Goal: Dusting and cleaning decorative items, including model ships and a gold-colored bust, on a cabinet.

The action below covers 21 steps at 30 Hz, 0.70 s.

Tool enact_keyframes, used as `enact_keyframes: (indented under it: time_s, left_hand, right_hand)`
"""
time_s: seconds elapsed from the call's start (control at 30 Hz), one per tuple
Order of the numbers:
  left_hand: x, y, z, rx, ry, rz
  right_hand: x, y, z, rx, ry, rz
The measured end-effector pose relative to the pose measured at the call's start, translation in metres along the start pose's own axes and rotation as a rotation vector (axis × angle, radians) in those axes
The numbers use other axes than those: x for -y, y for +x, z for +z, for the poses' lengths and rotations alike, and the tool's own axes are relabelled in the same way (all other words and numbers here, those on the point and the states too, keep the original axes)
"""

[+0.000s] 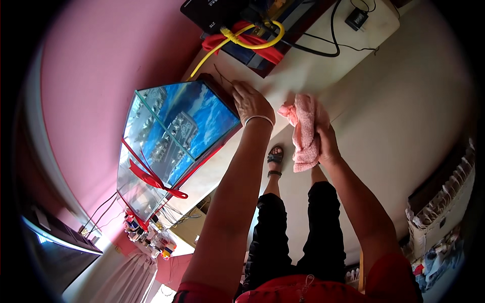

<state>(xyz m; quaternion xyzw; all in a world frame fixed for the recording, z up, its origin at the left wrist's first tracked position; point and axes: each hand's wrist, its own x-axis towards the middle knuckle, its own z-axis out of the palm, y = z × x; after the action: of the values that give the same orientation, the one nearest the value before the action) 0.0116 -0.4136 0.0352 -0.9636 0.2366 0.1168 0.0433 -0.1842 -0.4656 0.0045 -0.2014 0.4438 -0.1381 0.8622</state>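
My left hand [253, 101] rests at the dark base edge of a glass display case [178, 125], its fingertips beside the base's corner on the pale cabinet top. Inside the case are small aircraft models against a blue, cloudy backdrop. A red ribbon [147, 178] is tied around the glass. My right hand [328, 146] grips a bunched pink terry cloth [306, 132] in the air over the floor, to the right of the cabinet top.
A black router [212, 15] with a yellow network cable [206, 57] stands beside a second ribboned case [261, 62]. A black power adapter [356, 18] lies on the cabinet top. At the left is a television [60, 246]; at the right, a fringed, cloth-covered piece of furniture [441, 204].
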Motion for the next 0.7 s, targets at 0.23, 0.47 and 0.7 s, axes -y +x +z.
enact_keyframes:
  time_s: [0.23, 0.47, 0.7]
  left_hand:
    - [0.003, -0.05, 0.009, -0.004, -0.113, 0.219]
    - [0.005, -0.054, -0.011, -0.064, -0.481, -0.036]
    - [-0.004, -0.03, 0.004, 0.091, -0.166, -0.017]
  right_hand:
    - [0.009, 0.0, -0.008, -0.018, 0.019, 0.041]
    - [0.031, -0.016, 0.002, -0.061, 0.039, 0.068]
    - [0.035, -0.023, 0.021, -0.034, -0.079, -0.026]
